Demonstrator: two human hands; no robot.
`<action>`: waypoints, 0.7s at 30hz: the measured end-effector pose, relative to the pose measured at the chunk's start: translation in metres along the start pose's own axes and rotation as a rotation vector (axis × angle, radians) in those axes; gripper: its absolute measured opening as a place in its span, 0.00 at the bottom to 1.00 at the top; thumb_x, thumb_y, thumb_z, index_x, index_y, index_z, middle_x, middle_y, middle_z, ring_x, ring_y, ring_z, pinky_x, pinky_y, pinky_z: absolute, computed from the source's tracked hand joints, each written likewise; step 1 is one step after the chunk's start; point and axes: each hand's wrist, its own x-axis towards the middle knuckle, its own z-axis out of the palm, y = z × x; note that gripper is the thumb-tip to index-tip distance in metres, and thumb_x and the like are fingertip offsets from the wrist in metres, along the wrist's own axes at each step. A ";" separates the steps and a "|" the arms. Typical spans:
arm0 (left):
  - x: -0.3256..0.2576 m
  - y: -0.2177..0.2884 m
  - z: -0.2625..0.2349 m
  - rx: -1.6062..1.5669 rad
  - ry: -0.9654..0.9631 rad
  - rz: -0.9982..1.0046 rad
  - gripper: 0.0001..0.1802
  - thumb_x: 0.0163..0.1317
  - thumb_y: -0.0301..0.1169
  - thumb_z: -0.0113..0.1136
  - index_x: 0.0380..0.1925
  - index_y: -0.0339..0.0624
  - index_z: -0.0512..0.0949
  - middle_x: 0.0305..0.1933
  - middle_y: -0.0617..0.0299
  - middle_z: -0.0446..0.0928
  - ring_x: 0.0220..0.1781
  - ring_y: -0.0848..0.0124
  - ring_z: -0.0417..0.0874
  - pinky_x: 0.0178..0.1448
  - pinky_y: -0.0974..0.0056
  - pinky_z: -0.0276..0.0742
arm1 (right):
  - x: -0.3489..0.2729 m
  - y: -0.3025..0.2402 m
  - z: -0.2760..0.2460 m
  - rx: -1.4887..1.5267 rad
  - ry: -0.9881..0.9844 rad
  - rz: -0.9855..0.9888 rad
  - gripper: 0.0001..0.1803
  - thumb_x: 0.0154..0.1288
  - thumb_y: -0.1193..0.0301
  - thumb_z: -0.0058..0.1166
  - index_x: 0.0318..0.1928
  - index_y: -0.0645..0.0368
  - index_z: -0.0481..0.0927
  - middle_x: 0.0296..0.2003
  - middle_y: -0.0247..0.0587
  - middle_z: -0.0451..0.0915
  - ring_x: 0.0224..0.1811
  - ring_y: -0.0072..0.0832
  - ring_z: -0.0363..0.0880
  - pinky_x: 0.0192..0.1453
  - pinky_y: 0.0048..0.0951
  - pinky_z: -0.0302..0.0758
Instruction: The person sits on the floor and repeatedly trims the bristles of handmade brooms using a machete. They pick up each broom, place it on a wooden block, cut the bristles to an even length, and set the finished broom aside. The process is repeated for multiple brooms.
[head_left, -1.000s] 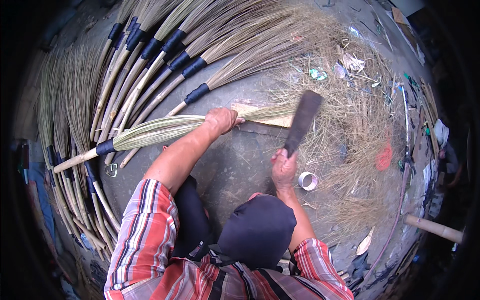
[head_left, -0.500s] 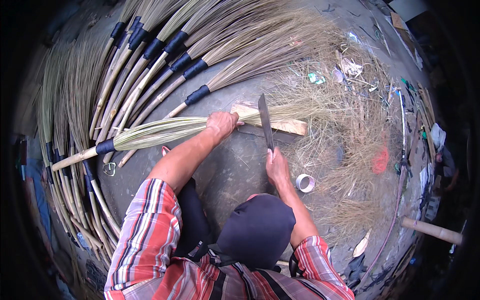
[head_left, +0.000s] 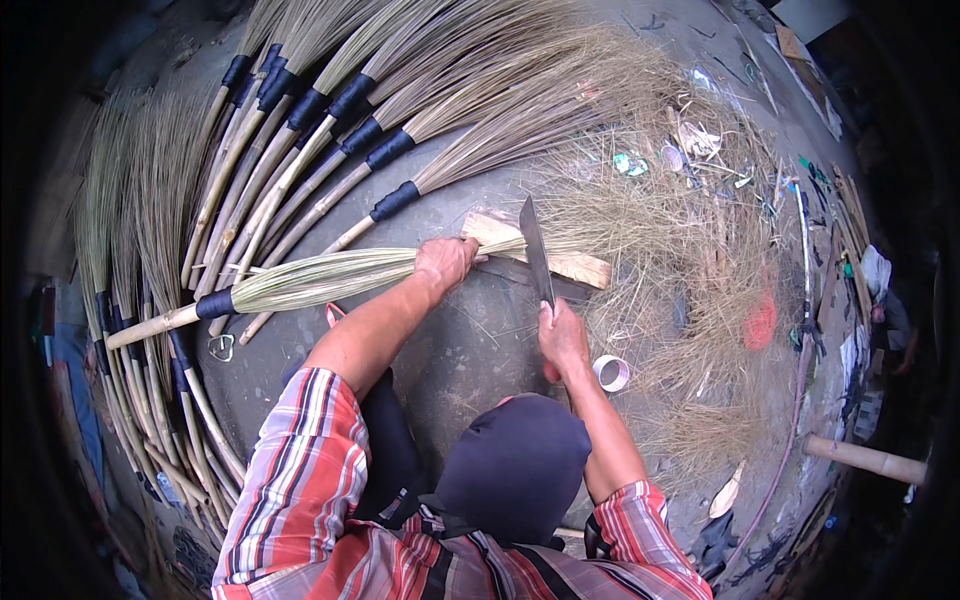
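While the left hand [head_left: 445,265] clamps the broom bristles [head_left: 330,278] on the wooden block [head_left: 575,266] on the floor, the right hand [head_left: 562,335] grips the cleaver [head_left: 535,250] over the untrimmed tips; finished brooms [head_left: 330,120] lie behind.

No signs or screens in your view. Small green-and-white wrapper [head_left: 630,163], crumpled, lies in the straw litter at upper right. Just right of it, pale crumpled wrapper scraps [head_left: 697,140], whitish, shape unclear. Tan flat cardboard piece [head_left: 792,42] near the top right edge. Whitish bundle, perhaps a bag [head_left: 875,268], at the far right rim; too blurred to tell more.
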 end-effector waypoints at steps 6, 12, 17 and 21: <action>0.005 -0.003 0.004 -0.003 -0.049 -0.001 0.25 0.78 0.56 0.45 0.47 0.45 0.77 0.37 0.44 0.86 0.42 0.43 0.89 0.44 0.42 0.83 | -0.010 -0.003 0.008 0.477 0.296 -0.062 0.17 0.83 0.60 0.43 0.45 0.63 0.73 0.23 0.56 0.80 0.30 0.55 0.86 0.31 0.50 0.77; 0.001 0.001 0.002 -0.039 -0.003 -0.016 0.26 0.77 0.58 0.46 0.49 0.47 0.78 0.38 0.44 0.87 0.42 0.43 0.89 0.44 0.42 0.83 | -0.008 -0.002 0.023 0.053 0.060 0.056 0.16 0.81 0.61 0.44 0.46 0.63 0.74 0.26 0.64 0.82 0.34 0.64 0.84 0.37 0.60 0.77; 0.000 0.004 -0.001 -0.065 -0.043 -0.034 0.27 0.77 0.58 0.47 0.49 0.46 0.78 0.37 0.43 0.87 0.42 0.44 0.90 0.45 0.42 0.84 | -0.017 -0.001 0.028 0.350 0.396 -0.030 0.15 0.81 0.61 0.44 0.46 0.62 0.73 0.25 0.56 0.83 0.30 0.57 0.86 0.33 0.55 0.77; 0.004 0.003 -0.001 -0.066 0.004 -0.023 0.26 0.77 0.57 0.48 0.48 0.46 0.79 0.37 0.42 0.87 0.41 0.44 0.90 0.44 0.42 0.84 | -0.023 -0.007 0.036 -0.218 0.045 0.051 0.15 0.81 0.63 0.44 0.46 0.64 0.73 0.24 0.58 0.81 0.30 0.61 0.84 0.35 0.57 0.78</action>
